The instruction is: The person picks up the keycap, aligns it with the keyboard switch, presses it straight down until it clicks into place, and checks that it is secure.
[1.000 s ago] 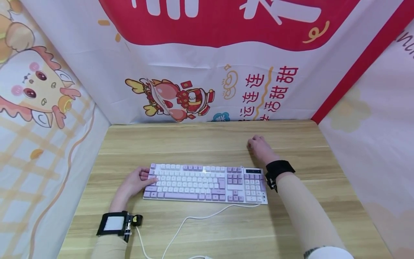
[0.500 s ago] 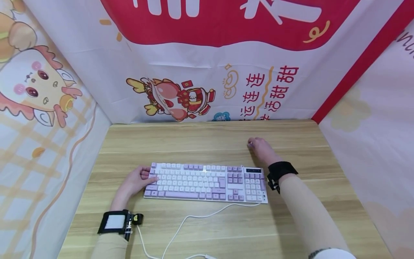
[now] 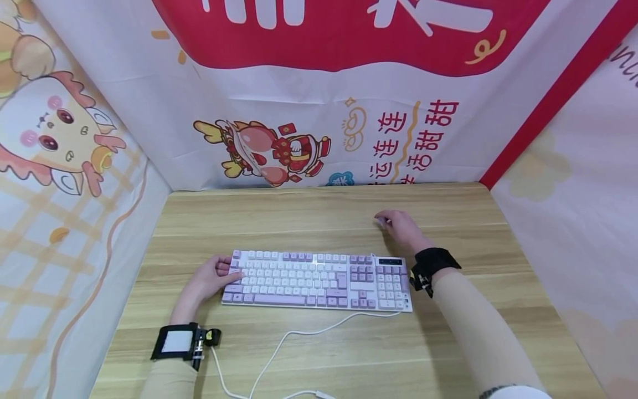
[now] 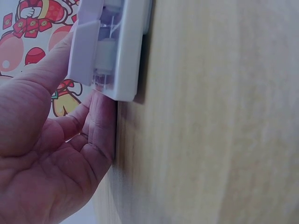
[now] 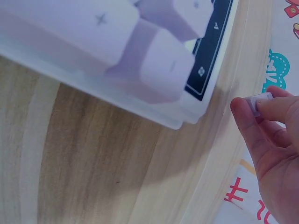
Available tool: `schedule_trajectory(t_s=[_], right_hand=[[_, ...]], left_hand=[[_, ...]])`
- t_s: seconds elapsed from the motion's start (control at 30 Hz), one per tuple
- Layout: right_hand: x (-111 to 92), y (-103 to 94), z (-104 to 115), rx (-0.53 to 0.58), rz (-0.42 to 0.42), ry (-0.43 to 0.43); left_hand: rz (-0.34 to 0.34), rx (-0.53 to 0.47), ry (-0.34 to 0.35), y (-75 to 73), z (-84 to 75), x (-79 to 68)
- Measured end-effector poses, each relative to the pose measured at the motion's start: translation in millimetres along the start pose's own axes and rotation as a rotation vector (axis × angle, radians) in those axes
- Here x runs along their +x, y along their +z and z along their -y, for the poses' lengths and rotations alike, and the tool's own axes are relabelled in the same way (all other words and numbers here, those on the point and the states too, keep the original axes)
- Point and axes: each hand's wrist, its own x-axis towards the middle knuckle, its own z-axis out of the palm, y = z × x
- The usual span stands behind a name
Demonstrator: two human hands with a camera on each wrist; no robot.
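Observation:
A white and lavender keyboard [image 3: 319, 282] lies flat across the middle of the table. My left hand [image 3: 206, 281] grips its left end, thumb on top of the edge keys and fingers by its side and underside, as the left wrist view shows with the keyboard corner [image 4: 126, 70]. Beyond the keyboard's upper right corner, my right hand [image 3: 402, 228] pinches a small pale keycap [image 5: 258, 101] between thumb and fingertips. In the head view only a bit of that keycap [image 3: 381, 220] shows; fingers cover the rest.
A thin white cable [image 3: 309, 334] curves from the keyboard's front edge toward me. Another white wire [image 3: 219, 374] runs from the left wrist camera [image 3: 212, 336]. Printed cloth walls [image 3: 299, 88] stand behind and at both sides of the wooden table [image 3: 279, 216].
My right hand has turned and shifted slightly left, and the pale keycap now shows at its fingertips. My left hand and the keyboard have hardly moved.

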Motion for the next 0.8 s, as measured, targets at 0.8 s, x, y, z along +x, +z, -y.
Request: schedule_trajectory(t_s=[0.8], right_hand=[[-18.9,-6.8,-7.0,0.026,0.003,-0.019]], left_hand=[[-0.004,0.001,-0.007,0.5,-1.1,-1.2]])
